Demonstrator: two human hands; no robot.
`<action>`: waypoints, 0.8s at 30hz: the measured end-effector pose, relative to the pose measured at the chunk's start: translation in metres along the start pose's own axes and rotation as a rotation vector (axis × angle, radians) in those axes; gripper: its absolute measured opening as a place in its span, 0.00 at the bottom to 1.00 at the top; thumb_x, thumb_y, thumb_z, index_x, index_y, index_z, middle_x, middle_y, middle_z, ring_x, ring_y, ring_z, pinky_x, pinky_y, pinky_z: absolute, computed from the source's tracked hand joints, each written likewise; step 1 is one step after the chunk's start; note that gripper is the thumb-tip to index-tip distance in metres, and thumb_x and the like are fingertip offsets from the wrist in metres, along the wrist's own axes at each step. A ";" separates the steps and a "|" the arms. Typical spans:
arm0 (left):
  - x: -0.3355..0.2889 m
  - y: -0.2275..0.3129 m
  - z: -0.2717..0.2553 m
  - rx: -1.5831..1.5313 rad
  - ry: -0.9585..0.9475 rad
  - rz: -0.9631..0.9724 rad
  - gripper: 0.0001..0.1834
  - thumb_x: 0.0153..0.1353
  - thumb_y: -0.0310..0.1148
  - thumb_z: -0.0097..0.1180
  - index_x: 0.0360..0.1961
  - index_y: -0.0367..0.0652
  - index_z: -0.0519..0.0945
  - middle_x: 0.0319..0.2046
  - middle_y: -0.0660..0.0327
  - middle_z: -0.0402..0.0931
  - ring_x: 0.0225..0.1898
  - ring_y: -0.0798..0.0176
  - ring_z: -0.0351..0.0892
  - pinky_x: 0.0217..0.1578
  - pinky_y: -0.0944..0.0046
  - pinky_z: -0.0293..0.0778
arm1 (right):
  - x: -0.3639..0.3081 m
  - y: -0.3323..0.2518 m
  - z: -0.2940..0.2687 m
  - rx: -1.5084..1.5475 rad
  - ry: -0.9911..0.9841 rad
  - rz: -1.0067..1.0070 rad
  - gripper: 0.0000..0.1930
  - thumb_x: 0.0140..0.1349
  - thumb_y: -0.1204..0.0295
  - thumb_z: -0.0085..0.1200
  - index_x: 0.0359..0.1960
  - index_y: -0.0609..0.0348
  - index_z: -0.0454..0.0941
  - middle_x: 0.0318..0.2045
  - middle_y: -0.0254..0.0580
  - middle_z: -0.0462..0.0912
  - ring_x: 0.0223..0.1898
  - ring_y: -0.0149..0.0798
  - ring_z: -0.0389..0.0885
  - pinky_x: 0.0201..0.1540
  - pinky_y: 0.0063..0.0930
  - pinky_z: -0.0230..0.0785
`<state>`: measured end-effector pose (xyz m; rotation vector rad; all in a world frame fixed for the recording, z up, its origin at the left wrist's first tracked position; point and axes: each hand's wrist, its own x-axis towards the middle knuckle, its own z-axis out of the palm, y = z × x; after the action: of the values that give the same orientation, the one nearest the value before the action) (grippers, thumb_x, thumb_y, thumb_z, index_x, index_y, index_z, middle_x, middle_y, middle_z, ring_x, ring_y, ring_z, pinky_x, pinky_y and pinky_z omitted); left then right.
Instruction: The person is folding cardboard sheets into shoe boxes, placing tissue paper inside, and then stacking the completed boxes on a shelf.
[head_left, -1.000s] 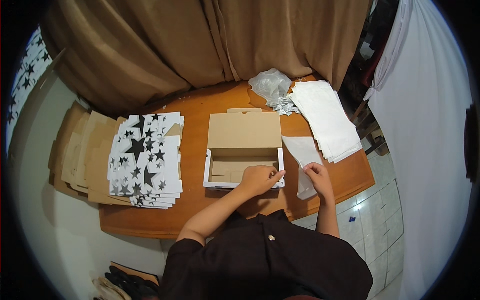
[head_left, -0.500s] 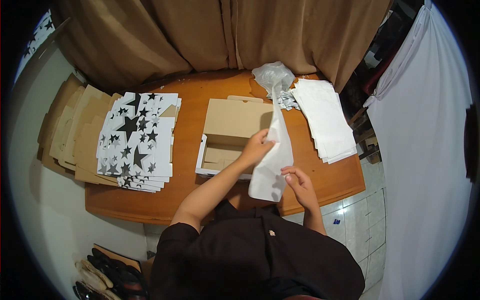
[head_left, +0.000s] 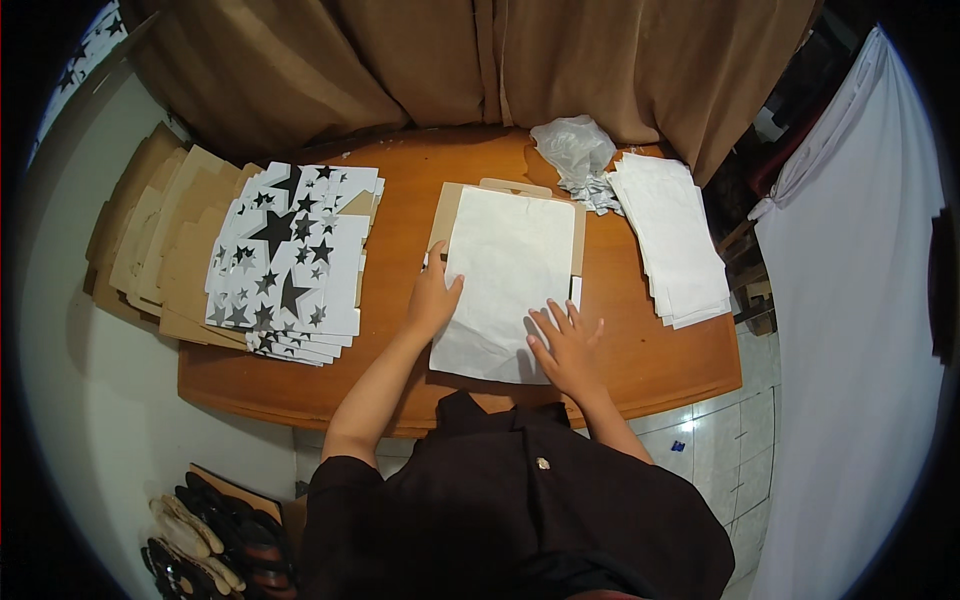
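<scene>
A white sheet of paper (head_left: pixel 512 270) lies over a brown cardboard box (head_left: pixel 449 212) in the middle of the table, covering most of it. The box's raised lid and tab show beyond the sheet's far edge. At the left side of the box, my left hand (head_left: pixel 432 305) rests with its fingers stretched forward along the edge and its thumb apart, touching the sheet's left edge. My right hand (head_left: pixel 570 348) is open, fingers spread, at the sheet's near right corner. The inside of the box is hidden by the paper.
To the left are stacked star-patterned white cardboard pieces (head_left: pixel 290 260) and plain brown cardboard (head_left: pixel 190 240). A pile of white paper sheets (head_left: pixel 675 240) lies on the right, beside a clear plastic bag (head_left: pixel 575 145) with small silvery packets. Brown curtains (head_left: pixel 420 70) hang behind the wooden table (head_left: pixel 640 370).
The sheet has gone from being held upright and edge-on to lying spread over the box. My left hand has moved left to the box's side; my right has opened wide.
</scene>
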<state>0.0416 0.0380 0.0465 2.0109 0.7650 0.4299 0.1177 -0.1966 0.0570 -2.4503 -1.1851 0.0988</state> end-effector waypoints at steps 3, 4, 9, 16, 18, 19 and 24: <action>-0.006 0.011 -0.001 0.351 0.296 0.344 0.28 0.54 0.30 0.56 0.57 0.45 0.65 0.49 0.46 0.69 0.49 0.46 0.70 0.47 0.52 0.67 | 0.003 -0.003 0.004 -0.016 -0.053 -0.012 0.20 0.63 0.55 0.43 0.55 0.42 0.70 0.61 0.42 0.62 0.65 0.53 0.53 0.57 0.76 0.33; -0.006 0.017 -0.005 0.435 0.201 0.448 0.27 0.54 0.32 0.56 0.56 0.46 0.66 0.52 0.47 0.66 0.53 0.47 0.66 0.50 0.52 0.64 | 0.004 -0.003 0.005 -0.015 -0.069 0.004 0.20 0.63 0.54 0.43 0.55 0.42 0.71 0.61 0.42 0.63 0.65 0.52 0.53 0.57 0.76 0.32; 0.009 0.034 0.003 0.561 -0.188 0.889 0.23 0.57 0.39 0.53 0.55 0.51 0.71 0.58 0.52 0.62 0.61 0.52 0.60 0.58 0.49 0.58 | 0.008 0.001 0.005 -0.013 -0.123 -0.033 0.20 0.63 0.54 0.42 0.54 0.42 0.71 0.60 0.42 0.64 0.65 0.52 0.54 0.56 0.77 0.34; 0.056 0.018 0.031 0.725 -0.774 1.196 0.26 0.65 0.51 0.36 0.62 0.57 0.62 0.64 0.58 0.56 0.65 0.54 0.53 0.61 0.44 0.53 | 0.010 0.006 0.003 -0.012 -0.024 0.006 0.20 0.63 0.55 0.42 0.55 0.44 0.70 0.60 0.45 0.63 0.65 0.52 0.53 0.57 0.75 0.33; 0.060 0.011 0.035 0.705 -0.847 1.235 0.27 0.65 0.51 0.35 0.63 0.57 0.60 0.65 0.58 0.55 0.66 0.54 0.53 0.61 0.44 0.52 | 0.009 0.015 0.000 0.013 0.017 0.056 0.20 0.63 0.55 0.43 0.54 0.45 0.70 0.60 0.46 0.62 0.65 0.52 0.52 0.57 0.75 0.32; 0.061 0.007 0.038 0.685 -0.911 1.261 0.28 0.65 0.52 0.35 0.64 0.57 0.59 0.65 0.58 0.54 0.66 0.54 0.52 0.62 0.44 0.51 | 0.009 0.020 -0.001 0.037 0.051 0.092 0.20 0.62 0.56 0.44 0.54 0.46 0.70 0.60 0.47 0.62 0.65 0.52 0.51 0.57 0.74 0.31; 0.064 -0.006 0.048 0.582 -1.063 1.201 0.29 0.65 0.52 0.33 0.66 0.57 0.55 0.67 0.57 0.49 0.67 0.48 0.46 0.63 0.42 0.46 | 0.013 0.036 -0.005 0.105 0.076 0.172 0.20 0.63 0.57 0.44 0.54 0.48 0.70 0.60 0.49 0.62 0.65 0.53 0.52 0.59 0.71 0.26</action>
<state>0.1144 0.0521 0.0168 2.5945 -1.1468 -0.3052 0.1535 -0.2087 0.0487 -2.4368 -0.9122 0.1132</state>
